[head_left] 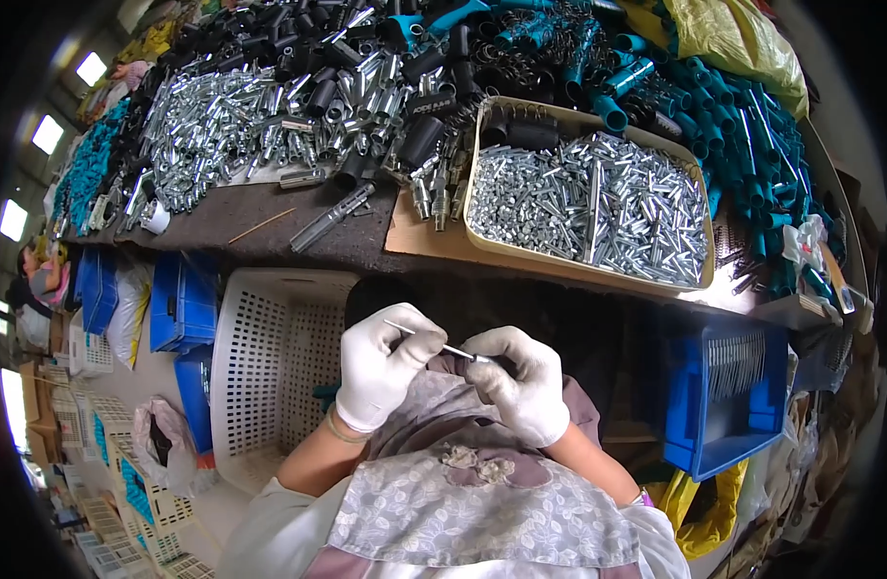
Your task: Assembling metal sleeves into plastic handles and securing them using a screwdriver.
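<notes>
Both hands wear white gloves and meet above my lap, just off the table's front edge. Between thumb and fingers, my left hand [384, 365] pinches a thin metal rod [455, 350] that slants down to the right. The rod's right end reaches my right hand [523, 384], whose thumb and forefinger close around a small dark-tipped part [478, 359] there. Glove fingers hide most of that part, so its kind is unclear. Beyond the hands, a cream tray [540, 259] on the table holds many small silver pins and short metal pieces.
Silver metal tubes [212, 130] and black sleeves [422, 143] are heaped on the table, with teal tubes [752, 174] at right. A thin stick [262, 226] lies near the edge. Below stand a white perforated basket [246, 386] and a blue crate [690, 415] with metal hooks.
</notes>
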Demonstrator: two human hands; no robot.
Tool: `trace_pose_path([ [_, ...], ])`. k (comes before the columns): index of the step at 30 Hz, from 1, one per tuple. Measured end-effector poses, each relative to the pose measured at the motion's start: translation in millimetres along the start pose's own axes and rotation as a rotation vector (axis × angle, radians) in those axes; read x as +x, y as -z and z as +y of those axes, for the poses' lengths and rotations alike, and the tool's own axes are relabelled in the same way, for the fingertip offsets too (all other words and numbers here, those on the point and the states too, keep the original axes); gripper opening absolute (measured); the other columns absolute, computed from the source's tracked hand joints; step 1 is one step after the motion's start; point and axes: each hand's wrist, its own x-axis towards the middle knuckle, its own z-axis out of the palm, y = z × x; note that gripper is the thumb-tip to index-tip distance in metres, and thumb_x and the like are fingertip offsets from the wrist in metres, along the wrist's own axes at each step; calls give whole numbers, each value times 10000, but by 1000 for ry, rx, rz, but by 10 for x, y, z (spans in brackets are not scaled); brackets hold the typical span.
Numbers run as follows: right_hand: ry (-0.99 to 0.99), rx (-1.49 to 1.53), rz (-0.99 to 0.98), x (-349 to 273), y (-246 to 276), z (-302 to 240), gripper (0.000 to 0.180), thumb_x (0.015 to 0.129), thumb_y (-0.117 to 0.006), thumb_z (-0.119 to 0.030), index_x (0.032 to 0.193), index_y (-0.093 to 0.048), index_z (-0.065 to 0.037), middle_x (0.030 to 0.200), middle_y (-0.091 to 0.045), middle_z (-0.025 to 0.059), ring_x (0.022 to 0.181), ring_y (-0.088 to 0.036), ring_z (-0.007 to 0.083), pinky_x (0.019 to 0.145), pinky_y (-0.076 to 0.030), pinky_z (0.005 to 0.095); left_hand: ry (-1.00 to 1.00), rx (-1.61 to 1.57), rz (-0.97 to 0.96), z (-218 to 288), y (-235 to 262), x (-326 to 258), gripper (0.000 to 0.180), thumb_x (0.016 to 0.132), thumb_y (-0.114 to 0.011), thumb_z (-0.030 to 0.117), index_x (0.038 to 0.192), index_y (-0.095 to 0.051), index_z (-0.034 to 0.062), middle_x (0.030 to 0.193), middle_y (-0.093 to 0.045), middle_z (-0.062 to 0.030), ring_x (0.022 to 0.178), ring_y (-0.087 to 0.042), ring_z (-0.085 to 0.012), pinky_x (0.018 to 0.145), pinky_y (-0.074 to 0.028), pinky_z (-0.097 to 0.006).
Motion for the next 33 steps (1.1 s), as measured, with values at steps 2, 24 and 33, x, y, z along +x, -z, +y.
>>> trace_pose_path([
  [2, -236, 302, -32, 7, 6, -30, 178, 888, -667, -24, 1056, -658, 34, 834, -665, 41, 735, -606, 102, 675, -512, 250, -106, 55, 50, -37, -14, 8, 200, 917, -722, 154, 829, -667, -17, 726, -598, -6, 650, -534, -64, 591, -415, -218],
  [24, -183, 417, 183, 83, 127, 85, 102, 873, -598, -79, 938, -609, -1, 667, -529, -8, 542, -439, 54, 493, -351, 214, -583, 972, 405, -25, 813, 667, 193, 787, -731, 82, 976, -705, 56, 980, -676, -106, 923, -631, -299, 821, -518, -377],
  [33, -209, 505, 179, -9, 137, 184, 141, 876, -627, -115, 953, -594, -1, 684, -534, 19, 535, -446, 85, 494, -350, 235, -566, 1186, 264, -389, 1294, 1162, 297, 781, -746, 158, 1072, -707, 111, 957, -669, -52, 923, -609, -281, 823, -518, -390],
])
